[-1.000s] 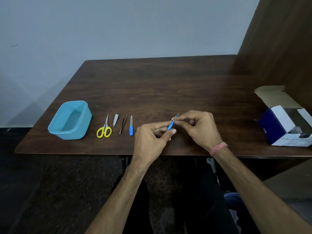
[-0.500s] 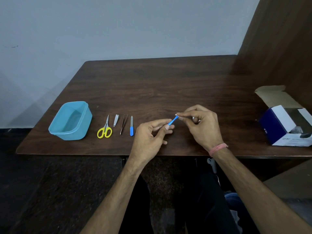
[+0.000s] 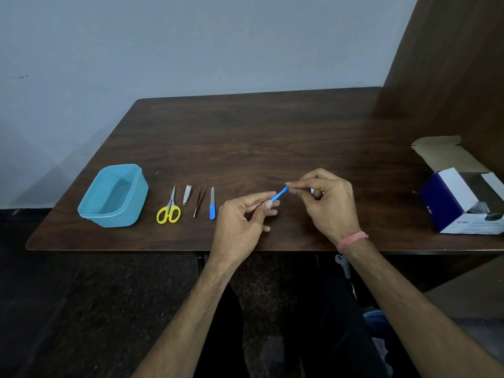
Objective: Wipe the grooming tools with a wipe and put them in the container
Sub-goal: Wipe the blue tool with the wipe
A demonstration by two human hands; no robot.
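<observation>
Head view: both hands [image 3: 240, 222] pinch blue tool [image 3: 278, 194] above table's near edge [image 3: 136, 245].

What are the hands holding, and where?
A small blue tool: left hand pinches its lower end, right hand pinches its upper end.

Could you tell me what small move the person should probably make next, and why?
Probably draw the right hand along the blue tool again: the left hand pinches its lower end, the right pinches its tip, and the blue container holds nothing yet.
</observation>
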